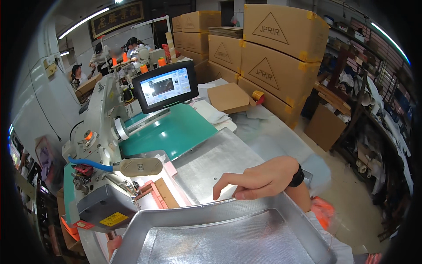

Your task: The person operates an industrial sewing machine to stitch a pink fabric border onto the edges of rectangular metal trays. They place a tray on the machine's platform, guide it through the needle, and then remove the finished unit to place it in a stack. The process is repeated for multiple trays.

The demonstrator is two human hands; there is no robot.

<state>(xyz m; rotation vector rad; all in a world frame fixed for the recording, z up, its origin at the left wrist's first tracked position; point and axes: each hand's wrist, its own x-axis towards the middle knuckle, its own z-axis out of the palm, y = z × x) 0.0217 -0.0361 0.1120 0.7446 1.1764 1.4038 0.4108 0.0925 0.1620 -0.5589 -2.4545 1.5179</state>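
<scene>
Head view: the right hand (263, 178) is hanging loosely curled, index finger drooping just beyond the far rim of a silver tray (224, 240), while the left hand (114, 244) is showing mere fingers by its left wall, their grip impossible to tell. Opening upward at the view's lower edge, the tray is showing a textured floor, its far rim running left to right, near end cut off, long axis unclear. Beyond a sewing machine (99, 127), taped cardboard boxes (283, 57) are hiding their contents.

Left hand (115, 244) mostly hidden, silver tray (182, 215) cut off below.
The tray's left wall covers all but a little of that hand; the lower edge crops its near end. Part of the right forearm (300, 196) disappears behind it. Distant co-workers (80, 76) are too small to read their handwork.
</scene>
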